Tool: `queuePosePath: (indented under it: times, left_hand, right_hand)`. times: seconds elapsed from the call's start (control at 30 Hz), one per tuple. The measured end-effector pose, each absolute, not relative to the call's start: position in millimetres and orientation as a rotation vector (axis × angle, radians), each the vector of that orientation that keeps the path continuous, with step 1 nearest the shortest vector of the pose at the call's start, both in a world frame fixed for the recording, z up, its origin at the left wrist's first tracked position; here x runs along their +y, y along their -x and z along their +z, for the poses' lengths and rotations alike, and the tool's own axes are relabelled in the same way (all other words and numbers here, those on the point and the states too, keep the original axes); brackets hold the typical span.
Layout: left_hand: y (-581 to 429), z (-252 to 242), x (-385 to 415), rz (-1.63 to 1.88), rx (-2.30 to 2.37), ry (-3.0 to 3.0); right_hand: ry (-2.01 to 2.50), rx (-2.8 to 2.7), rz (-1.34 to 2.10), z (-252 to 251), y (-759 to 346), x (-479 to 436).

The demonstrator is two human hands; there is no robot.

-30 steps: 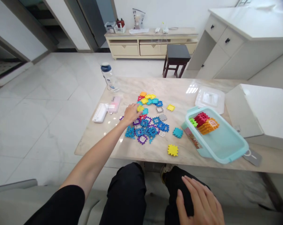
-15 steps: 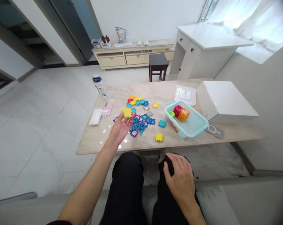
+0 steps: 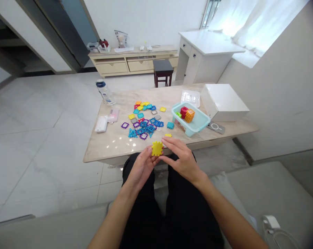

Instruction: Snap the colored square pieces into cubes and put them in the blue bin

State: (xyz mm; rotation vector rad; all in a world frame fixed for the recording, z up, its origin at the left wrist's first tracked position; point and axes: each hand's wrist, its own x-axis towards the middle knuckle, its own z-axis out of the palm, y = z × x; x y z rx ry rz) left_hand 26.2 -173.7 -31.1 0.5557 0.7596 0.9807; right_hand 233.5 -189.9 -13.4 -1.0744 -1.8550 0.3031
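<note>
Between my hands, above my lap at the table's front edge, is a yellow notched square piece (image 3: 157, 148). My left hand (image 3: 143, 165) grips its left side. My right hand (image 3: 181, 158) has its thumb and fingertips at the piece's right edge. Beyond them, a pile of blue and purple pieces (image 3: 146, 128) lies on the table (image 3: 107, 147), with yellow, teal, red and grey ones behind it. Another yellow piece (image 3: 168, 135) lies just past my right fingers. A light-blue basket (image 3: 202, 126) holds red, orange and green pieces.
A water bottle (image 3: 105, 92), a white pack (image 3: 101, 124) and a pink pack (image 3: 113, 115) stand or lie at the left. On the right are a clear lid (image 3: 190, 98), a white box (image 3: 225, 100) and a grey device (image 3: 216, 128).
My left hand has drawn back from the pile to my lap with the yellow piece. My right hand has risen from my knee to the piece. The view has shifted.
</note>
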Motion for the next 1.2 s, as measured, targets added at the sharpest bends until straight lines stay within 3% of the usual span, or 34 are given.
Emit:
queuePosePath:
  times: [0.27,0.43,0.57,0.83,1.2]
  left_hand:
    - [-22,-42,-177,0.912,0.874,-0.780]
    - [28,-44,-175,1.019,1.471,-1.643]
    - [56,-71,-184,0.892,1.654,-2.107]
    - [50,-84,-180,0.676,1.731,-2.288]
    - [43,-80,-183,0.703,1.720,-2.341]
  right_hand:
    - [1.055,-1.857,0.262,-49,-230,-189]
    - [1.352,-1.862,0.290,-65,-279,-114]
    - [1.568,-2.110,0.394,-87,-309,-56]
    - [1.442,-2.443,0.518,-128,-317,-28]
    - [1.462,-2.457,0.587,-140,-316,-25]
